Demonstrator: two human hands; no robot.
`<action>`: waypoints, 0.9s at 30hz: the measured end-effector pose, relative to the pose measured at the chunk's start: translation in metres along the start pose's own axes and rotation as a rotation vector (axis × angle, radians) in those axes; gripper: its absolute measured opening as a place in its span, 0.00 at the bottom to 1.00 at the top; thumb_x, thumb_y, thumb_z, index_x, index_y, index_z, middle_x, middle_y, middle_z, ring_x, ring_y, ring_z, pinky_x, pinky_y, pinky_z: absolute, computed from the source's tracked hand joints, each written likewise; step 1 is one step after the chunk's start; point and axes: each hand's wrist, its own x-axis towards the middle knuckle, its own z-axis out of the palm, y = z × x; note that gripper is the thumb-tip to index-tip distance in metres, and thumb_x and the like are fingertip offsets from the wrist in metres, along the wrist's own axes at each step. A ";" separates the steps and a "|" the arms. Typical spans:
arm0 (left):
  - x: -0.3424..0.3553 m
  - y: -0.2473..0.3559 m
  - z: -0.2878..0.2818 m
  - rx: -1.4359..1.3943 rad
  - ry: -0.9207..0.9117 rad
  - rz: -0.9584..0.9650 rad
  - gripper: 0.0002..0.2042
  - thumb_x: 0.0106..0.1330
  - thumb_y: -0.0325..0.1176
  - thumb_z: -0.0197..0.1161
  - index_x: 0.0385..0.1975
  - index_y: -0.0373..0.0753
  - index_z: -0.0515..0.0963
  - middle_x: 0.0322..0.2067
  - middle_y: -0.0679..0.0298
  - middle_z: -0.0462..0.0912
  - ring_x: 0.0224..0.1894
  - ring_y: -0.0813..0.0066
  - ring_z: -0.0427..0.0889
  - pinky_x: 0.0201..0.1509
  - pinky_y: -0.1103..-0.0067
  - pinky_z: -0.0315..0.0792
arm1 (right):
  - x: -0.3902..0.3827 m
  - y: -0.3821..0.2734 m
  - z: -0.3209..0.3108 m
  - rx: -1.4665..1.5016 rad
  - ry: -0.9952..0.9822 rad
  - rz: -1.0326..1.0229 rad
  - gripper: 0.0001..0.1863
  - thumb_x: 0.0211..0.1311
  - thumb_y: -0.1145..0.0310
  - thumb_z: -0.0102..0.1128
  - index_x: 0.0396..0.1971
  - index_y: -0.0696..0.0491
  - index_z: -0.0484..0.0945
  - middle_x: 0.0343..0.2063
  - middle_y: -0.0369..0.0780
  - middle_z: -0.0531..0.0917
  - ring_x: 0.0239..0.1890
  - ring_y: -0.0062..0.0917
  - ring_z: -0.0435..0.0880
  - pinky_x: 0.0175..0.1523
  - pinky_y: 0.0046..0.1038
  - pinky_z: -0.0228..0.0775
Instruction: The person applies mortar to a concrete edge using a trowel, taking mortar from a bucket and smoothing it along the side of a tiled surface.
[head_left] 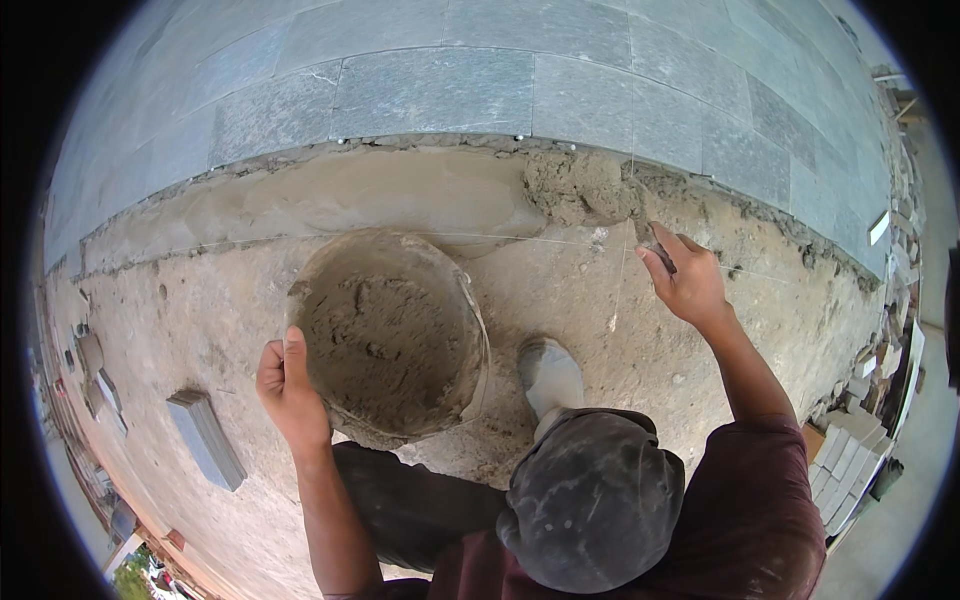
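Observation:
My left hand (pixel 288 380) grips the left side of a round, mortar-caked bucket (pixel 390 340), which holds grey, lumpy wet mortar. My right hand (pixel 680 270) is closed round the handle of a trowel (pixel 648 235), whose blade is mostly hidden in or behind a rough heap of mortar (pixel 575 190) on the ground. Left of that heap, a smoothed grey mortar band (pixel 350 190) runs along the lower edge of the slate tiles (pixel 430 90). A thin white string crosses over the band and the bare ground near the trowel.
A small stack of grey tiles (pixel 205 440) lies at lower left. Pale blocks (pixel 845 465) and offcuts are piled along the right edge. My shoe (pixel 548 375) stands beside the bucket on rough, stained concrete (pixel 760 330). Assorted debris lies along the far left.

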 end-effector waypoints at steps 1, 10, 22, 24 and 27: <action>0.001 0.001 0.002 0.018 0.011 -0.003 0.20 0.79 0.36 0.59 0.20 0.46 0.66 0.20 0.81 0.65 0.25 0.92 0.56 0.28 0.85 0.51 | 0.001 0.010 0.011 -0.133 -0.036 -0.018 0.18 0.69 0.60 0.66 0.53 0.55 0.82 0.24 0.44 0.82 0.27 0.38 0.86 0.32 0.34 0.78; 0.000 -0.002 -0.006 0.058 0.022 -0.004 0.20 0.79 0.38 0.60 0.20 0.45 0.67 0.20 0.81 0.64 0.26 0.91 0.56 0.29 0.85 0.51 | -0.006 0.021 0.022 -0.327 0.018 -0.101 0.20 0.68 0.60 0.66 0.56 0.52 0.81 0.27 0.41 0.83 0.26 0.38 0.86 0.31 0.36 0.80; 0.000 0.004 0.006 0.046 0.030 -0.008 0.22 0.79 0.37 0.60 0.20 0.46 0.62 0.20 0.80 0.59 0.25 0.90 0.52 0.28 0.82 0.46 | -0.022 0.015 0.018 -0.349 -0.050 -0.112 0.19 0.69 0.60 0.65 0.55 0.52 0.82 0.26 0.40 0.82 0.26 0.35 0.85 0.32 0.35 0.80; 0.001 0.006 0.006 0.040 0.051 -0.021 0.22 0.79 0.38 0.60 0.19 0.46 0.62 0.20 0.80 0.59 0.25 0.90 0.52 0.28 0.83 0.47 | -0.016 0.018 0.026 -0.365 -0.093 -0.120 0.19 0.69 0.60 0.65 0.55 0.52 0.82 0.26 0.40 0.81 0.26 0.35 0.85 0.33 0.35 0.80; 0.000 0.008 0.005 0.016 0.021 -0.004 0.22 0.79 0.38 0.60 0.20 0.45 0.62 0.20 0.80 0.61 0.25 0.90 0.53 0.28 0.83 0.48 | -0.020 0.011 0.013 -0.340 -0.057 -0.082 0.20 0.68 0.60 0.65 0.57 0.51 0.81 0.27 0.40 0.82 0.27 0.36 0.86 0.34 0.35 0.80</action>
